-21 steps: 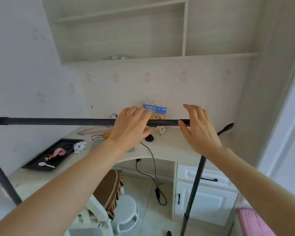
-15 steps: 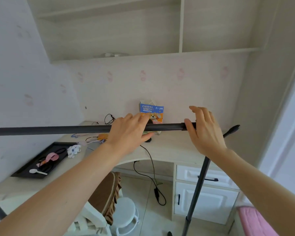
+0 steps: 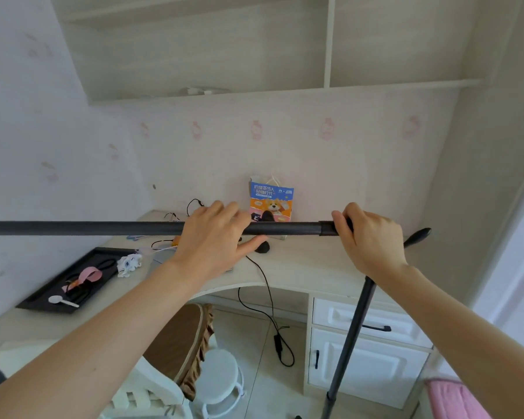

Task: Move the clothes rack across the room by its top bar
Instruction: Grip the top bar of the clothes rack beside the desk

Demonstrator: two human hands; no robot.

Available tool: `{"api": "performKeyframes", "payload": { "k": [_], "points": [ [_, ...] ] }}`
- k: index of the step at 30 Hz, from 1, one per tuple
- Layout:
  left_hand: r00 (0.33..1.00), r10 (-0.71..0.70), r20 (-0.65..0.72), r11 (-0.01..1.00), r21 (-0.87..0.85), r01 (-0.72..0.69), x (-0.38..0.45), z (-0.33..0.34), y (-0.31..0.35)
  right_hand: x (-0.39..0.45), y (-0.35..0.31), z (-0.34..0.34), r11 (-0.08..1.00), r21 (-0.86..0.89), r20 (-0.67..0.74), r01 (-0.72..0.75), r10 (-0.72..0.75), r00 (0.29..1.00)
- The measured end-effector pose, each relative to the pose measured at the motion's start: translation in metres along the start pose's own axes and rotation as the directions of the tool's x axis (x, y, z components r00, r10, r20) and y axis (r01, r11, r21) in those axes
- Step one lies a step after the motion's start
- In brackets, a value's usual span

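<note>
Both hands on the top bar [image 3: 103, 228] now, up from loose and half open a moment ago. Left hand [image 3: 215, 240] draped over the middle of the bar, fingers [image 3: 224, 211] curled across the top and thumb poking out below, holding the bar. Right hand [image 3: 371, 240] wrapped round the right end of the bar, just past the dark joint, fingers folded over the top, holding the bar too. Hard to tell how tight the left grip is, maybe only resting. Bar higher against the wall than before, so likely lifted a little already or camera tipped. Meaning for the job: grip made, ready to carry the clothes rack away from the table [image 3: 300, 267]. Bar long, thin, round, dark grey, a bit dull and smooth, running flat from far left to the right hand. Side pole [image 3: 350, 337] same dark metal, slanting down to the floor under the right wrist, with a small black hook tip [image 3: 418, 235] sticking up at the right. Table pale wood with a curved front edge. Flat black tray [image 3: 43, 300] on the left with a white spoon. Shiny paper bag [image 3: 272, 202], blue and orange, standing by the wall. Thin black cord [image 3: 266, 297] hanging down to the floor. Round white stool [image 3: 221, 373] below, smooth plastic.
</note>
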State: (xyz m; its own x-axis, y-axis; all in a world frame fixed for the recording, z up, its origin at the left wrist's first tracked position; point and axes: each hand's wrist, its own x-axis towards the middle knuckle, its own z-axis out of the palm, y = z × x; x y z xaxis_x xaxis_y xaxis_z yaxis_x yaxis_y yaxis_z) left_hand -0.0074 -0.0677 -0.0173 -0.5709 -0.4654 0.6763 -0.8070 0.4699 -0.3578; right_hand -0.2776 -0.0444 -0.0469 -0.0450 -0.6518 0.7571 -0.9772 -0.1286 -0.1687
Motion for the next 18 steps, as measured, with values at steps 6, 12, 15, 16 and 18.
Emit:
{"api": "performKeyframes", "payload": {
  "k": [6,12,15,16,18],
  "points": [
    [1.000,-0.021,0.000,0.995,0.093,0.021,-0.001,0.002,-0.006,0.008,-0.001,0.005,0.999,0.024,-0.004,0.031,-0.031,1.000],
    [0.999,-0.027,0.021,0.991,0.131,0.024,-0.003,-0.001,-0.014,0.011,-0.007,0.003,0.997,0.054,-0.014,0.060,-0.059,0.998],
    [0.998,-0.041,0.045,0.991,0.128,0.034,-0.003,-0.004,-0.011,0.012,-0.005,0.004,0.995,0.071,-0.012,0.068,-0.068,0.998],
    [0.997,-0.051,0.054,0.991,0.130,0.043,-0.004,-0.005,-0.011,0.011,-0.004,0.005,0.995,0.067,-0.015,0.074,-0.073,0.997],
    [0.998,-0.059,0.037,0.985,0.162,0.053,-0.005,-0.009,-0.007,0.014,-0.002,0.007,0.993,0.073,0.018,0.088,-0.089,0.996]
  ]
}}
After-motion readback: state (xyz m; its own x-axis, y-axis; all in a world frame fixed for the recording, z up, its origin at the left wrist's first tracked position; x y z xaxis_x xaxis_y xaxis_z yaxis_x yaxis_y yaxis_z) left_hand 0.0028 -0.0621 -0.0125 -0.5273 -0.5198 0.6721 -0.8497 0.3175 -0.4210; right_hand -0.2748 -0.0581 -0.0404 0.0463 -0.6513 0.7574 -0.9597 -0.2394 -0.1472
